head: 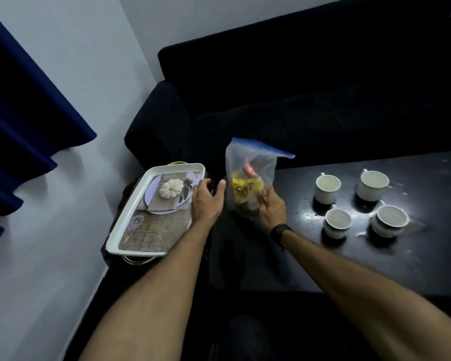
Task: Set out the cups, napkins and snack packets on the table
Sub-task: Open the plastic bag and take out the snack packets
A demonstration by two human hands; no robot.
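A clear zip bag (pixel 250 168) with a blue seal strip stands upright at the black table's left end, holding snack packets, one yellow (pixel 244 188) and others dark or reddish. My right hand (pixel 270 208) grips the bag's lower right side. My left hand (pixel 207 200) hovers just left of the bag with fingers spread, over the right edge of a white tray (pixel 130 212). Several white cups stand on the black table (pixel 375 261) at the right, among them one at the back left (pixel 327 187) and one at the front right (pixel 389 220). No napkins are visible.
The white tray has a printed pumpkin picture and rests on a low dark stand with a gold rim, left of the table. A dark sofa (pixel 297 100) runs behind the table. A blue curtain (pixel 24 121) hangs at the left over a pale wall.
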